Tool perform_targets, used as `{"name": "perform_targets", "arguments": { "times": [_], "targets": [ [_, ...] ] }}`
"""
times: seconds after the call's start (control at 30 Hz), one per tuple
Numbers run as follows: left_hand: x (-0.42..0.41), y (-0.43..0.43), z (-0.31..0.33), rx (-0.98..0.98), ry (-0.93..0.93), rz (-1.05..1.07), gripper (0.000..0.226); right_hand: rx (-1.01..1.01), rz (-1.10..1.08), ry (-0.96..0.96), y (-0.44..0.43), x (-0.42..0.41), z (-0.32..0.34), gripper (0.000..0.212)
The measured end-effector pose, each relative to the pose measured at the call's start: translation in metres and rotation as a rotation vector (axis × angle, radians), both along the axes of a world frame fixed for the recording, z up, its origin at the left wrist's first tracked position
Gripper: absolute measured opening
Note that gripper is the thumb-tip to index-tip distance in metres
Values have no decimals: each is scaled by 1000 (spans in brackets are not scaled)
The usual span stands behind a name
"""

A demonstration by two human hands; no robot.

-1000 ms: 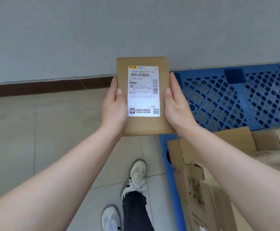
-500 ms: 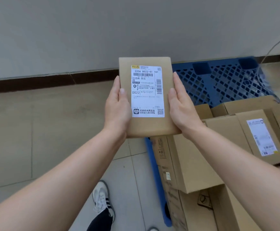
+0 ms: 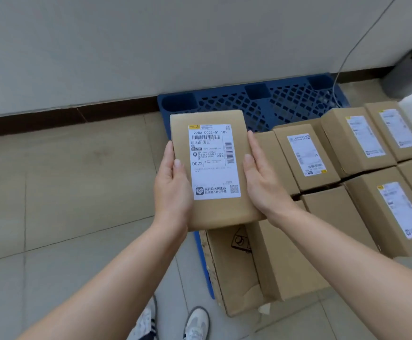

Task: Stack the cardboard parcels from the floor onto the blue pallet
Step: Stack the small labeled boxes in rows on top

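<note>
Holding labelled parcel (image 3: 212,168) above pallet (image 3: 256,104) of boxes (image 3: 308,155)

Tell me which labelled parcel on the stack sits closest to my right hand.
The leftmost labelled parcel on the stack, just right of the right hand gripping the held parcel. The other three lie farther right.

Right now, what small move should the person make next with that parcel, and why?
Probably ease the parcel forward and lower it onto the bare grid of the blue pallet by the wall: left hand and right hand both grip it aloft, and the nearer pallet area already holds stacked parcels.
</note>
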State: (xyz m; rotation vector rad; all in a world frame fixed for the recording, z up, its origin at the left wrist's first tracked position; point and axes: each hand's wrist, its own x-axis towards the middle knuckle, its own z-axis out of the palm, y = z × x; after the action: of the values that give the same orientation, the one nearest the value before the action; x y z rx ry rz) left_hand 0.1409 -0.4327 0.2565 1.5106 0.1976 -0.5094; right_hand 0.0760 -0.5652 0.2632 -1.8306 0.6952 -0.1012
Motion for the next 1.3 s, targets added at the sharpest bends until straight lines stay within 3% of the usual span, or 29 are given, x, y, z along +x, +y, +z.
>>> {"name": "perform_targets", "arguments": {
  "times": [0.57,0.93,1.3],
  "targets": [
    [-137,27,-53,115,26,-20,43,8,-3,45,24,-133,-58,49],
    [-165,36,-59,117,-11,-5,44,-1,15,17,32,-159,-63,49],
    [-186,42,-76,152,64,-28,44,-40,27,110,37,-180,-76,50]
  ]
}}
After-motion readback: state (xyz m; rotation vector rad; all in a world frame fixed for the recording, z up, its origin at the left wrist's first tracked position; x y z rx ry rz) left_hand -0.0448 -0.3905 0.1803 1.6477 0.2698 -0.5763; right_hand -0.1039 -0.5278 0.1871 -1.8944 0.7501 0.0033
